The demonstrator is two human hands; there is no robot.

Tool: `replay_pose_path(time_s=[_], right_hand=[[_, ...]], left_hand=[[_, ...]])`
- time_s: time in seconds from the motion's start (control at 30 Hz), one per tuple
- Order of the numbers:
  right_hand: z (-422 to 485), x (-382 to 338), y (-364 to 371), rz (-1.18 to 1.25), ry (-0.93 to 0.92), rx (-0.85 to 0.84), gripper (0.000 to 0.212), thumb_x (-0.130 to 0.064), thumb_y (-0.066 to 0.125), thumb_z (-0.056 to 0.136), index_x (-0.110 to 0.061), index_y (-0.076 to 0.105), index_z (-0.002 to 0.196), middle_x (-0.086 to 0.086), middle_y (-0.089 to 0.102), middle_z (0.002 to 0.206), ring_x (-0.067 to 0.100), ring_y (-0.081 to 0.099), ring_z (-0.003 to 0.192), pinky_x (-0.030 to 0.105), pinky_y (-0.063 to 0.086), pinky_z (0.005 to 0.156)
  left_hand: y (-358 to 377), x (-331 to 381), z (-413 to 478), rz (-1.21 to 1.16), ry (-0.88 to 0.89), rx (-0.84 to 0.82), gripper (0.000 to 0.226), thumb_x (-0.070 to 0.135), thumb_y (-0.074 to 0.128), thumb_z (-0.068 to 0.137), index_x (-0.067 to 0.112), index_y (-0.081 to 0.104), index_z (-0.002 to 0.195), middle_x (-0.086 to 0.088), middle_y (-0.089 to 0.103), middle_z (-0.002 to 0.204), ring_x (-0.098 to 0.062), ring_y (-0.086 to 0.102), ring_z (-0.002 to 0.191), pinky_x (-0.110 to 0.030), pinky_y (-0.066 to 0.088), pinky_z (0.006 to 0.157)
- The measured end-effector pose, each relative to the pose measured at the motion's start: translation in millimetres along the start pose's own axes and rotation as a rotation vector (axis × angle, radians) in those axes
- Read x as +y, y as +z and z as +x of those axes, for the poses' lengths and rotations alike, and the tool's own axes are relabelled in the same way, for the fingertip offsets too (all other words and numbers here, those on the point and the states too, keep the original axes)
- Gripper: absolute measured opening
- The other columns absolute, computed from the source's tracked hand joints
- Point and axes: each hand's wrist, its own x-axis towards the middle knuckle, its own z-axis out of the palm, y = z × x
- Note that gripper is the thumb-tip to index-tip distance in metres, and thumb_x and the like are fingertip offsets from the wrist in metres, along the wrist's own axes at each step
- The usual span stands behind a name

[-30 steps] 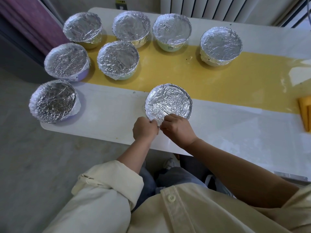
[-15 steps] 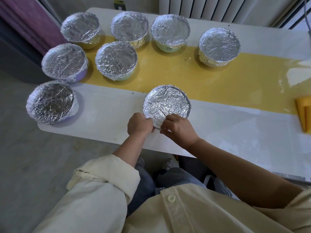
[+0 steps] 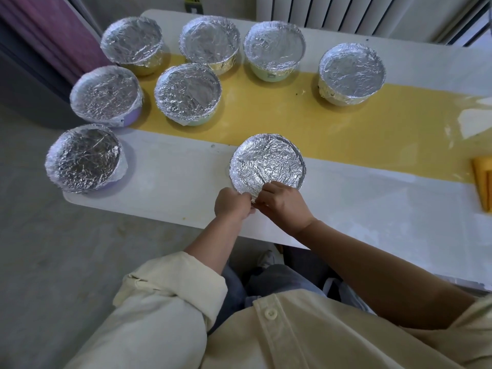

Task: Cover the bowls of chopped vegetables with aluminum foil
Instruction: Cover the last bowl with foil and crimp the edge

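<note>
A bowl covered in crinkled foil [image 3: 267,162] stands near the front edge of the white table [image 3: 372,209]. My left hand [image 3: 231,203] and my right hand [image 3: 283,203] meet at its near rim, and both pinch a fold of the foil that hangs over the edge. Several more foil-covered bowls stand at the back and left: one at the left corner [image 3: 82,158], a purple one [image 3: 105,94], a green one [image 3: 187,91], and one apart at the right [image 3: 351,73].
A yellow runner [image 3: 346,129] crosses the table lengthwise. A yellow-orange object [image 3: 483,182] lies at the right edge of view. A radiator [image 3: 346,12] stands behind the table, and grey floor lies to the left.
My hands have shifted slightly along the near rim of the front bowl, still working the foil fold. The view has drifted a little; the bowls stay put.
</note>
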Motion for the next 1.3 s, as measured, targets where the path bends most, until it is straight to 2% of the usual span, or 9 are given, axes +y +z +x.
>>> replay_pose_path(time_s=[0.13,0.3,0.43,0.57,0.73,0.83,0.9,1.1,1.3], right_hand=[[-0.3,1.1,0.1,-0.005,-0.001,0.014,0.028,-0.023,0.058,0.085,-0.008,0.061,0.062,0.005,0.056,0.064,0.026,0.057,0.06,0.032,0.044,0.045],[1.9,1.1,-0.1,0.009,0.009,0.006,0.022,-0.015,0.073,0.075,-0.007,0.061,0.059,0.005,0.055,0.061,0.027,0.056,0.057,0.03,0.043,0.043],[5.0,-1.0,-0.9,0.064,0.024,-0.008,0.02,-0.012,0.08,0.069,-0.006,0.063,0.06,0.006,0.055,0.06,0.028,0.057,0.056,0.027,0.041,0.045],[2.0,4.5,-7.1,0.128,0.01,-0.072,0.029,-0.023,0.085,0.07,-0.005,0.067,0.082,0.008,0.059,0.076,0.027,0.057,0.071,0.03,0.042,0.058],[-11.5,17.2,-20.5,0.053,-0.023,-0.079,0.023,-0.023,0.082,0.075,-0.008,0.066,0.082,0.005,0.06,0.08,0.027,0.057,0.074,0.032,0.045,0.059],[-12.4,15.0,-16.3,0.018,-0.056,-0.06,0.015,-0.013,0.07,0.08,-0.008,0.063,0.069,0.005,0.057,0.071,0.027,0.055,0.064,0.034,0.045,0.051],[-10.6,12.4,-11.5,-0.014,-0.067,-0.026,0.023,-0.013,0.058,0.084,-0.008,0.059,0.062,0.005,0.053,0.065,0.027,0.052,0.059,0.034,0.044,0.046],[-8.4,8.8,-6.4,-0.059,-0.075,-0.011,0.027,-0.011,0.055,0.086,-0.008,0.056,0.059,0.005,0.049,0.063,0.026,0.049,0.057,0.032,0.038,0.044],[-2.6,2.0,-3.9,-0.058,-0.081,0.001,0.024,-0.011,0.067,0.079,-0.008,0.057,0.057,0.005,0.049,0.061,0.025,0.049,0.055,0.031,0.034,0.044]], left_hand=[[-2.6,3.7,-4.9,-0.044,-0.053,-0.096,0.021,0.016,0.053,0.093,-0.001,0.065,0.097,-0.018,0.073,0.085,-0.025,0.071,0.064,-0.034,0.059,0.072],[-0.2,3.7,-1.6,-0.013,-0.031,-0.105,0.028,0.012,0.047,0.096,-0.006,0.062,0.111,-0.013,0.071,0.077,-0.018,0.071,0.059,-0.031,0.057,0.073],[-1.0,5.0,-2.4,0.052,0.027,-0.071,0.019,0.009,0.048,0.092,-0.004,0.062,0.092,-0.012,0.068,0.069,-0.026,0.072,0.063,-0.041,0.058,0.086],[-6.8,6.8,4.8,0.143,0.069,-0.061,0.022,0.021,0.051,0.075,0.003,0.062,0.082,-0.018,0.073,0.084,-0.035,0.073,0.079,-0.046,0.06,0.081],[-15.3,13.7,5.8,0.181,0.095,-0.132,0.022,0.01,0.045,0.092,0.006,0.064,0.083,-0.013,0.074,0.077,-0.026,0.075,0.075,-0.028,0.054,0.073],[-15.6,13.7,6.9,0.206,0.123,-0.121,0.023,0.011,0.045,0.09,0.005,0.065,0.081,-0.011,0.074,0.074,-0.026,0.075,0.073,-0.029,0.055,0.073],[-14.4,10.8,8.8,0.209,0.134,-0.095,0.024,0.012,0.045,0.088,0.002,0.067,0.085,-0.01,0.074,0.071,-0.025,0.075,0.071,-0.034,0.057,0.077],[-7.4,-0.2,0.5,0.153,0.04,-0.061,0.047,0.05,0.055,0.09,0.004,0.065,0.084,-0.009,0.073,0.077,-0.025,0.073,0.066,-0.026,0.044,0.059],[2.2,-3.9,0.1,0.112,0.068,-0.042,0.027,0.018,0.053,0.091,0.001,0.07,0.08,-0.007,0.071,0.056,-0.025,0.074,0.064,-0.042,0.06,0.082]])
